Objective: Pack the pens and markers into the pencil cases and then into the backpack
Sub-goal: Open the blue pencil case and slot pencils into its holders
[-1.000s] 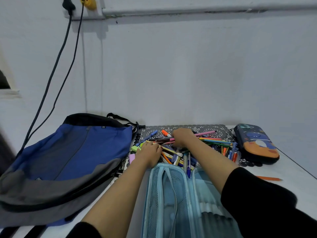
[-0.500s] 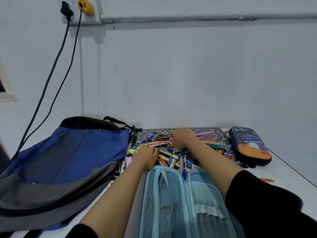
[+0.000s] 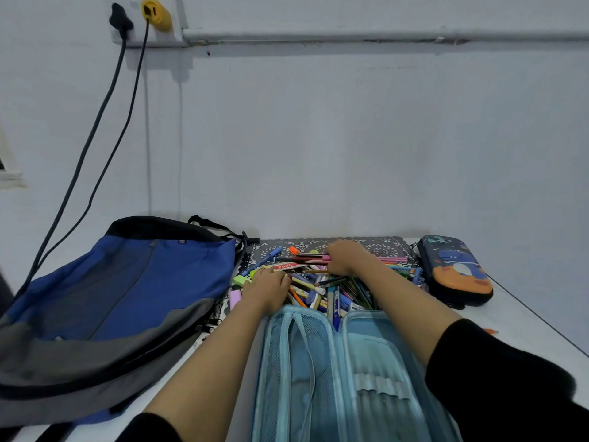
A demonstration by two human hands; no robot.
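A heap of coloured pens and markers (image 3: pixel 322 290) lies on a dark patterned mat (image 3: pixel 379 247) at the back of the table. My right hand (image 3: pixel 342 256) grips a bundle of pens that stick out to its left. My left hand (image 3: pixel 267 288) lies knuckles-up on the heap's left side, fingers curled down among the pens; whether it grips any is hidden. An open light-blue pencil case (image 3: pixel 344 371) lies just in front of the heap, between my forearms. A dark pencil case with an orange cartoon print (image 3: pixel 455 269) lies closed at the right. The blue and grey backpack (image 3: pixel 127 288) lies flat at the left.
A white wall stands right behind the mat. Two dark cables (image 3: pixel 95 129) hang from a wall socket down behind the backpack. An orange pencil (image 3: pixel 489 330) lies alone on the white table at the right. A thin dark line runs along the table's right side.
My right hand has stayed closed on the bundle of pens at the back of the heap. My left hand has barely shifted on the heap. The view has tilted slightly.
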